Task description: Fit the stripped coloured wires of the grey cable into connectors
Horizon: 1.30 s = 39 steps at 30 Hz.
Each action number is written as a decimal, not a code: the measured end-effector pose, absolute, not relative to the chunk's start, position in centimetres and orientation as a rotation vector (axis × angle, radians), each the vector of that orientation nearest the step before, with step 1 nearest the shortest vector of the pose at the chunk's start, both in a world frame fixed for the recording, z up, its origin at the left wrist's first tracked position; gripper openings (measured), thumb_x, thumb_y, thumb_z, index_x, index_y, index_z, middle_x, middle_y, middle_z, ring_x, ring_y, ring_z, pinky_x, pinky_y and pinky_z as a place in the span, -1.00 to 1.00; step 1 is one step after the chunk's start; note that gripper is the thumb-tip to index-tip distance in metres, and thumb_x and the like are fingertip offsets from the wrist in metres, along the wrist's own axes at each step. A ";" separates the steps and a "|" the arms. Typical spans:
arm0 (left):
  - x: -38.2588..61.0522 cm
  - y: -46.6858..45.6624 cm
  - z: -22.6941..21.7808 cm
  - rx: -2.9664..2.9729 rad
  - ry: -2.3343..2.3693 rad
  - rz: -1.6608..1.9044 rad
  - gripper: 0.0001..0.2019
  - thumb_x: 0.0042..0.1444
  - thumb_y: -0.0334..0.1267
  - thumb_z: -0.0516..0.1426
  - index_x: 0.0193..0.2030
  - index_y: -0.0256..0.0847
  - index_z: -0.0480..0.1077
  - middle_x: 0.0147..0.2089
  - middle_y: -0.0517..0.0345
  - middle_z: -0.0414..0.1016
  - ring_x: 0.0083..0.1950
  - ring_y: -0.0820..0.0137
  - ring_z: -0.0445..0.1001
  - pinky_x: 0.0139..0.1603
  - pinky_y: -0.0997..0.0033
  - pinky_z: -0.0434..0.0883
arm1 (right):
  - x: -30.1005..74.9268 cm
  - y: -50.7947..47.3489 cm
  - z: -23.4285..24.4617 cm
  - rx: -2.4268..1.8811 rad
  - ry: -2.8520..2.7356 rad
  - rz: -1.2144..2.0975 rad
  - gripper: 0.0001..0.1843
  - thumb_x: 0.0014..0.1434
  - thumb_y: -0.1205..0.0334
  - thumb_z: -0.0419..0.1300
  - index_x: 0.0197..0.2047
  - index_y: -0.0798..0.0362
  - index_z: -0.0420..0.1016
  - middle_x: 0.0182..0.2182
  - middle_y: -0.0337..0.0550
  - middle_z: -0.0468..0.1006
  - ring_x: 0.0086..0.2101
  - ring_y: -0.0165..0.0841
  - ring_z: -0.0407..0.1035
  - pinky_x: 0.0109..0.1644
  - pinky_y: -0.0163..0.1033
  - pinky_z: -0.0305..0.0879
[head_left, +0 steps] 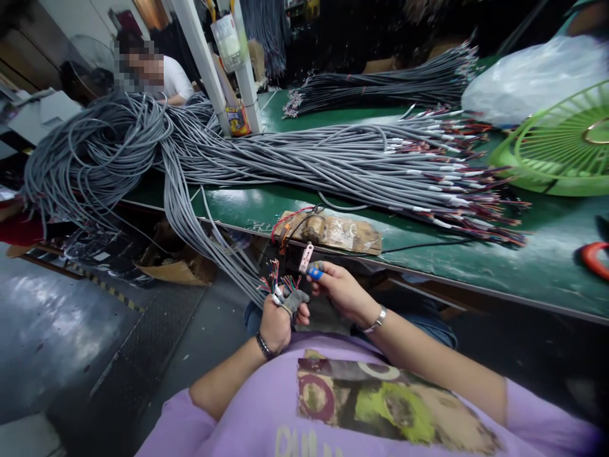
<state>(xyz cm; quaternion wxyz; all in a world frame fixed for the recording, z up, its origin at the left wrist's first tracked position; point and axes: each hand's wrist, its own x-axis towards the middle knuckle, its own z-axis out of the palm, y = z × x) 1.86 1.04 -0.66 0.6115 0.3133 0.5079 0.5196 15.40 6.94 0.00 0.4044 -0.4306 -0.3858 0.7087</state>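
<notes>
My left hand point(280, 320) is closed around a bunch of grey cables point(228, 263), with finger covers on some of its fingers. Fanned-out thin coloured wires point(275, 276) stick up from the cable ends above that hand. To its right, my right hand point(340, 289) is pinched shut, with something blue at its fingertips that may be tape. A small pale flat piece with holes point(307, 257) touches or lies just beyond these fingertips; whether I grip it is unclear. Behind it, a wooden block point(352, 235) with red and black leads sits at the bench edge.
Many long grey cables point(285, 155) lie across the green bench point(547, 279), coiled at the left. A darker cable bundle point(380, 89) lies behind. At the right are a green fan point(561, 143), a plastic bag point(533, 79) and a red handle point(597, 259). A person point(176, 79) sits opposite.
</notes>
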 end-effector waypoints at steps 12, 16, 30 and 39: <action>2.0 0.9 -1.0 0.726 1.210 1.156 -0.63 -0.07 0.04 0.26 -0.46 -0.25 0.32 -0.64 0.22 0.44 -0.71 0.52 0.34 -0.71 0.58 0.20 | 15.0 6.2 1.2 -0.999 -1.251 1.900 -0.60 -0.10 -0.03 0.36 -0.47 0.08 0.33 -0.64 -0.33 0.39 -0.60 -0.50 0.21 -0.45 -0.33 0.07; 1.9 0.9 -0.9 0.716 1.215 1.198 -0.61 -0.07 0.05 0.26 -0.49 -0.26 0.31 -0.64 0.21 0.44 -0.70 0.53 0.34 -0.71 0.59 0.19 | 15.2 6.1 1.2 -0.990 -1.254 1.921 -0.64 -0.04 -0.03 0.31 -0.45 0.07 0.33 -0.65 -0.32 0.39 -0.58 -0.47 0.24 -0.43 -0.30 0.10; 1.9 0.9 0.2 0.612 1.134 1.331 -0.64 -0.09 0.03 0.26 -0.43 -0.29 0.40 -0.63 0.21 0.43 -0.70 0.54 0.33 -0.69 0.58 0.19 | 15.3 7.1 -0.2 -1.120 -0.777 1.814 -0.73 -0.12 0.16 0.33 -0.55 0.06 0.29 -0.66 -0.39 0.24 -0.61 -0.54 0.08 -0.51 -0.38 0.11; 3.0 1.5 1.9 0.600 1.095 1.401 -0.69 -0.08 -0.04 0.27 -0.43 -0.27 0.37 -0.62 0.25 0.41 -0.69 0.57 0.30 -0.68 0.59 0.17 | 15.3 8.6 1.5 -0.928 -0.659 2.043 -0.66 0.08 -0.05 0.25 -0.36 0.10 0.49 -0.46 -0.19 0.46 -0.51 -0.48 0.27 -0.44 -0.36 0.30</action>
